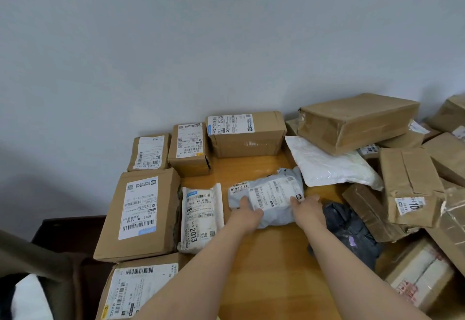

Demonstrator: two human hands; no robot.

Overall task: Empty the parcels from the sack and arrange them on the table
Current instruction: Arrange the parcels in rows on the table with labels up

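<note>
Your fingers lie nearly straight on top of the grey parcel, left hand and right hand pressing on its near edge. It rests on the wooden table. A white labelled packet lies just left of it, a black bag just right, and a white bag behind.
</note>
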